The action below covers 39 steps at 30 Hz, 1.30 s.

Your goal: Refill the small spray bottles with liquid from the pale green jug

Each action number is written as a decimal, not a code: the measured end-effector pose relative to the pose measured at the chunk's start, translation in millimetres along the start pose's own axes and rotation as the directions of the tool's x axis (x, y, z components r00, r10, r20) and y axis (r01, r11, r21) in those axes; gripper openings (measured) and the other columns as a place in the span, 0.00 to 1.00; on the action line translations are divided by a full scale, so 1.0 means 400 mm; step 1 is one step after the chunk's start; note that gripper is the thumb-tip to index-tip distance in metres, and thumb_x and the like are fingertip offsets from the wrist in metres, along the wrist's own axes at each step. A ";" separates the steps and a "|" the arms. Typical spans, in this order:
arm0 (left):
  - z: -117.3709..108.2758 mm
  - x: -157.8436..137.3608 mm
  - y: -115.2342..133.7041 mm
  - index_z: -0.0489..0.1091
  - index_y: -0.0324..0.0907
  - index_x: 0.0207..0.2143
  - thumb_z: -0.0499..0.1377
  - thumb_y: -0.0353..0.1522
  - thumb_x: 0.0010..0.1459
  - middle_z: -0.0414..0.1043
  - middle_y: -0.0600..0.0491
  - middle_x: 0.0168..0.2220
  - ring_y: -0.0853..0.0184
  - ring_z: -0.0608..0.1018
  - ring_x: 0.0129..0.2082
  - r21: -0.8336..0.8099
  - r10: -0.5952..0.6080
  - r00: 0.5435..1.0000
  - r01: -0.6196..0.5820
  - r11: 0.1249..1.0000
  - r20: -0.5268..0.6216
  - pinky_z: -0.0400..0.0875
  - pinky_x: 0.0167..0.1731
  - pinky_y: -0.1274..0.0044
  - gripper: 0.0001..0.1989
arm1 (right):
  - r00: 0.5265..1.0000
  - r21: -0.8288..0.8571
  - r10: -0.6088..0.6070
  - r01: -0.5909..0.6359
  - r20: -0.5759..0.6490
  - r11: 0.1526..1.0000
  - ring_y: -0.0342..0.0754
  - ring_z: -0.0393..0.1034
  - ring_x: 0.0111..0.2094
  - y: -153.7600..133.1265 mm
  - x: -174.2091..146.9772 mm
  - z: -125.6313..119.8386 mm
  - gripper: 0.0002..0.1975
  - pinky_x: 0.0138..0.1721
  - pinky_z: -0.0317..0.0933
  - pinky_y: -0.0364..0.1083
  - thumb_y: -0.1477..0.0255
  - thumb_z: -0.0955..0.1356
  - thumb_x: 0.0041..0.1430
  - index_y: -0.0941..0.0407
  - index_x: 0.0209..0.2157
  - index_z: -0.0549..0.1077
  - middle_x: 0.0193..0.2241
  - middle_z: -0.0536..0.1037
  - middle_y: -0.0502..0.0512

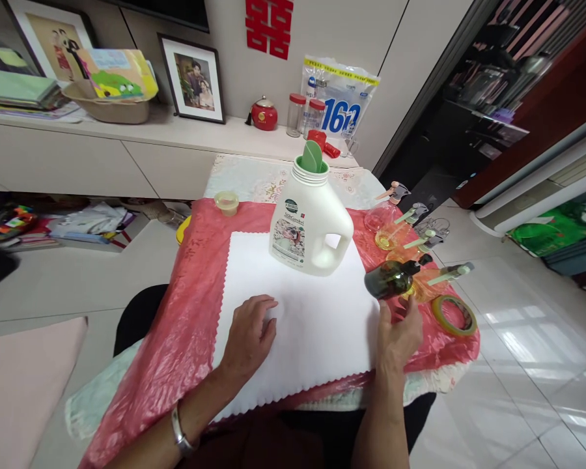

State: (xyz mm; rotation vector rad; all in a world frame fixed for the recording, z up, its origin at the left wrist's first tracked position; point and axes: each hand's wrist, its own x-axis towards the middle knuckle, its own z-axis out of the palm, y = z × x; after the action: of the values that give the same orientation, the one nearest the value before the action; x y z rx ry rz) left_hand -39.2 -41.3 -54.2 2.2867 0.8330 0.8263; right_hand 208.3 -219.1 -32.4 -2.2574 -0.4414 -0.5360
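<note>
My left hand [251, 332] is over a white cloth [312, 326] with a scalloped edge, its fingers loosely bent, thumb apart, nothing in it. At the right edge of the cloth, my right hand [399, 329] has thumb and fingers apart just below a dark green bottle [388, 280] with a black top; whether the fingertips touch it I cannot tell. A white detergent jug [312, 221] stands upright on the cloth's far part, with a green piece [312, 157] in its mouth. Orange and yellow spray bottles [427, 283] stand in a row at the right.
Red plastic sheeting [185, 312] covers the table. A roll of yellow tape [454, 316] lies at the right edge. A small lidded cup [226, 203] is at the far left. Behind stand jars [295, 116], a red pot [264, 114], a plastic bag [342, 98] and framed photos [193, 78].
</note>
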 end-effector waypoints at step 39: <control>-0.006 -0.008 0.019 0.32 0.45 0.73 0.49 0.21 0.61 0.62 0.60 0.27 0.68 0.68 0.26 0.086 -0.006 0.999 0.011 0.996 -0.053 0.66 0.29 0.76 0.43 | 0.775 0.223 -0.632 0.618 -0.006 0.754 0.35 0.55 0.17 -0.261 -0.227 0.146 0.25 0.22 0.51 0.36 0.77 0.61 0.73 0.66 0.68 0.57 0.20 0.61 0.41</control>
State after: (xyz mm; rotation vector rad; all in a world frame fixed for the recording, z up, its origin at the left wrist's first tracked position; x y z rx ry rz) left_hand -40.1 -47.6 -48.6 2.3434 0.9179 0.8661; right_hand 96.3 -120.9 -51.8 -1.8858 -1.2615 -0.7021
